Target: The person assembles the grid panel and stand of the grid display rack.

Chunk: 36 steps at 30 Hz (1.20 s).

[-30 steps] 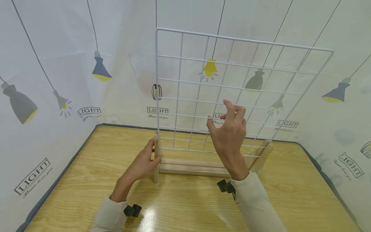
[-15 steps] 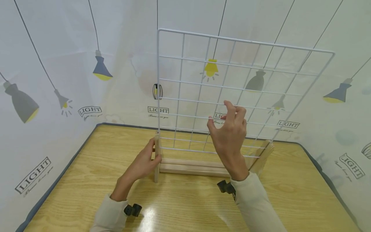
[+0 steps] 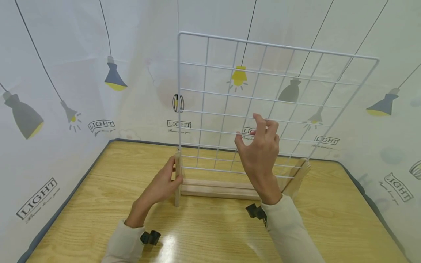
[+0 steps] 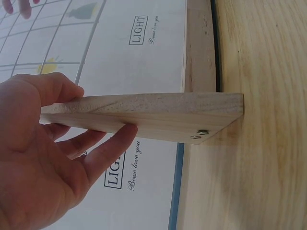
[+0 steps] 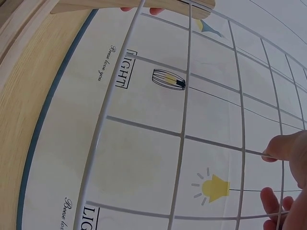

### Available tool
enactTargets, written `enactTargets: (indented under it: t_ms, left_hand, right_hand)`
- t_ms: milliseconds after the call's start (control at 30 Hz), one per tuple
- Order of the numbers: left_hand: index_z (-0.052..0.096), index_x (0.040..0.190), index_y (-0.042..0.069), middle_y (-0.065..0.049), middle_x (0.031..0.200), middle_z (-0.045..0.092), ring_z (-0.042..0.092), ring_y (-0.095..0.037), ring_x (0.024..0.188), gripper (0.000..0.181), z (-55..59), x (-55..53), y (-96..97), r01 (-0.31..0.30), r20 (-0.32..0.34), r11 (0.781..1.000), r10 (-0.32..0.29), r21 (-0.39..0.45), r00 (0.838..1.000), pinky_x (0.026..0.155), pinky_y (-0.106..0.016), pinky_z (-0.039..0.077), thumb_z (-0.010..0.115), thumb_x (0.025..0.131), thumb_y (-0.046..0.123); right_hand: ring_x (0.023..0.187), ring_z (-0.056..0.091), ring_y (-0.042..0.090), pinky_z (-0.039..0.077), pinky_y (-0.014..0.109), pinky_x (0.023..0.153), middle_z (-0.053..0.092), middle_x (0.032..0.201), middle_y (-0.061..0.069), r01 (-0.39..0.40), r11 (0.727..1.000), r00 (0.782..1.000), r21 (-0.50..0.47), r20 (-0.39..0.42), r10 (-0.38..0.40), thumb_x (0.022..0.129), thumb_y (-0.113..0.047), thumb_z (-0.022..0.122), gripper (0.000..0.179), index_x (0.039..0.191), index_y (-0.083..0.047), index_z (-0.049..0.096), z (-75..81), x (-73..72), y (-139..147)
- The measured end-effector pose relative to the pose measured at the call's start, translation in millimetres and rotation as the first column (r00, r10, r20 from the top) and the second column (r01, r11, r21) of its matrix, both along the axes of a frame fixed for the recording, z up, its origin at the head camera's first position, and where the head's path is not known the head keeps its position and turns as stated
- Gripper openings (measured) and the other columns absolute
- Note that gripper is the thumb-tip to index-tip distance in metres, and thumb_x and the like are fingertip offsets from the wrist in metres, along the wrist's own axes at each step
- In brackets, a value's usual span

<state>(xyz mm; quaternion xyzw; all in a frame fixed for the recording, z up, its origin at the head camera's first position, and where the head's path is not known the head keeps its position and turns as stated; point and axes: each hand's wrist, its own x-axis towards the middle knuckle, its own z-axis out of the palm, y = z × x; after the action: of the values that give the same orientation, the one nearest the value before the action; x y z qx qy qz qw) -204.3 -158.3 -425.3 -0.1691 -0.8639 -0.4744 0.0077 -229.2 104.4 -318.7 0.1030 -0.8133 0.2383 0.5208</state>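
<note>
- Beneath the grid, in the head view, runs the wooden crossbar, set above the counter between the left post and the right post. The grid rises from between these posts; whether its lower corners sit in them I cannot tell.
- At the grid's lower left corner, the left grip has the left post pinched between thumb and fingers.
- Right of the grid's centre, on the person's side, the right grip is raised with bent fingers against the wires.
- Behind the grid hangs a backdrop printed with lamps.
- Against the earlier head frames, nothing has visibly shifted: both hands, the grid and the posts match, save for a slight sway of the camera. I take this as a moment of steadying, with the grid held in place rather than carried.
- Beside the grid, in the left wrist view, the fingers press the left post's outer face and the thumb its other side; two screws show in that face.
- Across the grid, in the right wrist view, the right grip appears to clasp the wires, thumb at one, fingertips past another.
</note>
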Motion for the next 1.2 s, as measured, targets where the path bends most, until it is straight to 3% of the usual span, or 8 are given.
enactTargets:
  t_ms: [467,633,767,933,1067,1200]
  left_hand:
    - [0.019,0.154,0.001,-0.028,0.150,0.037,0.047,-0.046,0.131,0.064,1.8,-1.5,-0.3,0.005,0.004,1.000,-0.005,0.002,1.000,0.086,-0.050,0.056,0.051,0.099,0.010]
    - [0.014,0.155,0.000,-0.030,0.151,0.034,0.045,-0.048,0.132,0.066,4.3,0.3,-0.8,0.034,0.046,0.999,-0.035,0.038,0.998,0.087,-0.051,0.056,0.050,0.101,0.012]
    - [0.010,0.156,0.000,-0.028,0.155,0.028,0.038,-0.046,0.138,0.069,10.0,1.5,-1.2,0.041,0.053,0.998,-0.043,0.039,0.998,0.100,-0.059,0.046,0.050,0.103,0.019]
    - [0.015,0.157,0.006,-0.021,0.160,0.025,0.030,-0.043,0.144,0.066,23.1,0.3,-3.1,-0.001,-0.030,0.998,0.003,0.069,1.000,0.111,-0.064,0.031,0.049,0.105,0.028]
    - [0.026,0.154,0.009,-0.016,0.155,0.036,0.035,-0.038,0.142,0.055,39.8,-3.5,-1.1,-0.013,-0.128,0.988,0.033,0.154,0.991,0.111,-0.061,0.033,0.047,0.106,0.026]
    - [0.037,0.149,0.006,-0.015,0.146,0.048,0.047,-0.032,0.135,0.044,59.1,-11.1,7.0,0.041,-0.250,0.972,0.020,0.233,0.968,0.108,-0.056,0.039,0.042,0.108,0.021]
  right_hand:
    - [0.075,0.064,0.028,0.048,0.050,0.064,0.052,0.108,0.022,0.001,1.000,1.000,-0.009,0.005,-0.001,0.079,-0.014,0.079,0.055,0.128,-0.006,0.055,0.2,-0.6,-0.6]
    - [0.075,0.063,0.028,0.048,0.050,0.062,0.052,0.107,0.021,0.002,1.000,1.000,-0.015,0.012,-0.002,0.078,-0.014,0.079,0.056,0.128,-0.007,0.056,-0.1,0.1,-1.1]
    - [0.075,0.063,0.028,0.048,0.050,0.061,0.052,0.108,0.021,0.009,1.000,1.000,-0.011,0.008,-0.009,0.078,-0.015,0.079,0.056,0.128,-0.007,0.055,-0.5,0.6,0.0]
    - [0.074,0.063,0.029,0.048,0.050,0.061,0.053,0.107,0.022,0.012,1.000,1.000,-0.002,0.002,-0.012,0.078,-0.014,0.080,0.056,0.128,-0.006,0.055,-0.3,1.3,1.8]
    - [0.074,0.062,0.029,0.048,0.049,0.061,0.053,0.107,0.022,0.003,1.000,1.000,0.004,0.006,-0.003,0.079,-0.015,0.079,0.056,0.128,-0.006,0.055,0.0,1.6,1.8]
    - [0.075,0.063,0.029,0.048,0.049,0.061,0.052,0.107,0.022,0.002,1.000,1.000,0.006,0.009,-0.002,0.079,-0.016,0.080,0.056,0.128,-0.006,0.055,-0.4,1.4,1.7]
